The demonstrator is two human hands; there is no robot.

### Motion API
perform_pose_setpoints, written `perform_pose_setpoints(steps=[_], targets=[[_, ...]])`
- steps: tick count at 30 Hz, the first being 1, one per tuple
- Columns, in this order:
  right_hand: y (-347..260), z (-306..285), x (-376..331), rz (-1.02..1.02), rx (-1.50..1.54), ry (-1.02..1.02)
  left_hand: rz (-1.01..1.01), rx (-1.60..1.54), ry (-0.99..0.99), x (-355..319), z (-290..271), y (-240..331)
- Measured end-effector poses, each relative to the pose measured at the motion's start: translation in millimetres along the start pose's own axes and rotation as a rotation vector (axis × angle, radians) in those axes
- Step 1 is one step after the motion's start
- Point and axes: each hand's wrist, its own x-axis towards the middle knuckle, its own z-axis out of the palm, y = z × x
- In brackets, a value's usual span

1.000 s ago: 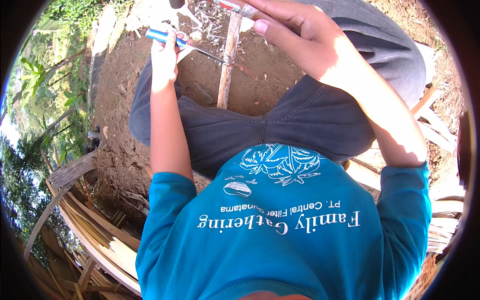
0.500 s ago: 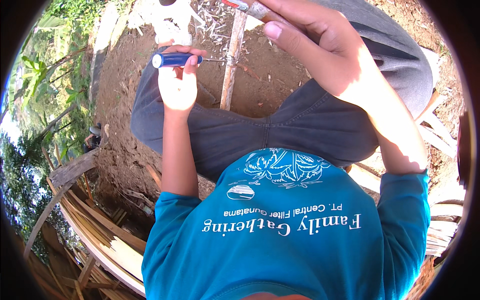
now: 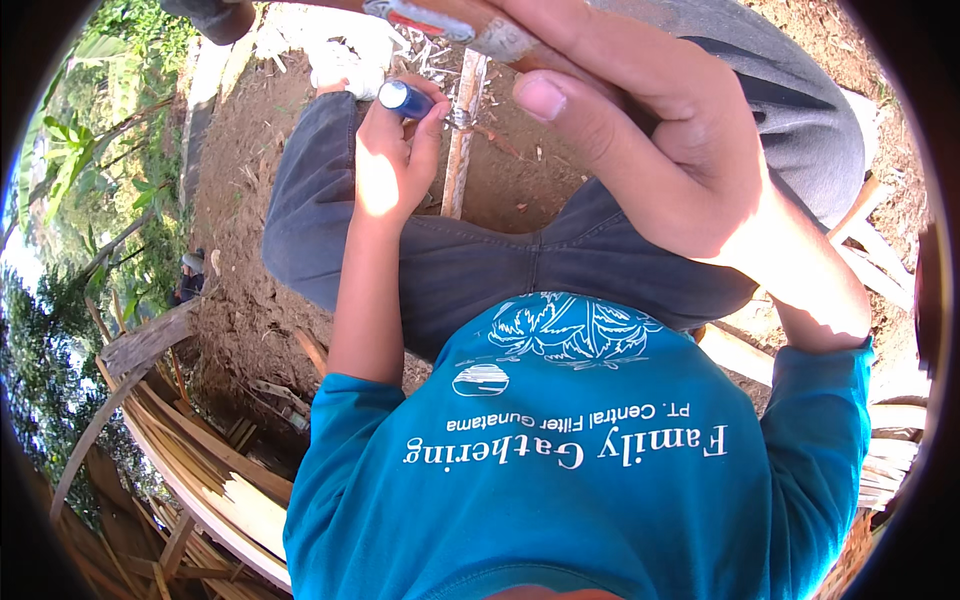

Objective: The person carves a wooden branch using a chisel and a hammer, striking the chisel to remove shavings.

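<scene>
My left hand [image 3: 388,170] is closed round the blue handle of a screwdriver [image 3: 408,98], whose pale butt end faces up toward me. The shaft is hidden behind the handle and fingers. Close beside it stands a narrow wooden stick [image 3: 458,165], with what looks like a wire binding [image 3: 460,118] around it. My right hand [image 3: 660,130] grips the wooden handle of a hammer [image 3: 490,32], raised nearer to me than the stick. The hammer's dark head is at the top left, partly cut off by the picture's edge.
Wood shavings [image 3: 430,50] litter the brown soil [image 3: 535,130] beyond my bent legs. To my lower left lie long split wooden strips [image 3: 215,470]. More pieces of wood [image 3: 885,455] are at my right. Far left, a person [image 3: 190,275] is near the greenery.
My left hand has moved right toward the stick, and the screwdriver has turned from lying sideways to showing its butt end. The hammer has come lower, bringing its head into view.
</scene>
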Motion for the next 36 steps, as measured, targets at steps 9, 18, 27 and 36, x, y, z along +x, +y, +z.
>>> perform_pose_setpoints(steps=[9, 18, 27, 36], targets=[[-6.1, -9.6, -18.3, 0.010, -0.192, -0.113, -0.092, -0.018, -0.065, -30.4, 8.9, -19.9], [-24.7, -21.1, -11.5, 0.203, -0.236, -0.100, -0.096, -0.271, 0.107, -18.6, 0.6, -9.2], [-13.4, -22.9, -24.7, -0.022, -0.189, -0.045, -0.038, -0.163, 0.047, -9.5, 5.5, -9.2], [4.0, -6.6, -31.5, 0.015, -0.239, -0.064, -0.089, -0.237, 0.045, -10.8, 6.9, -6.9]])
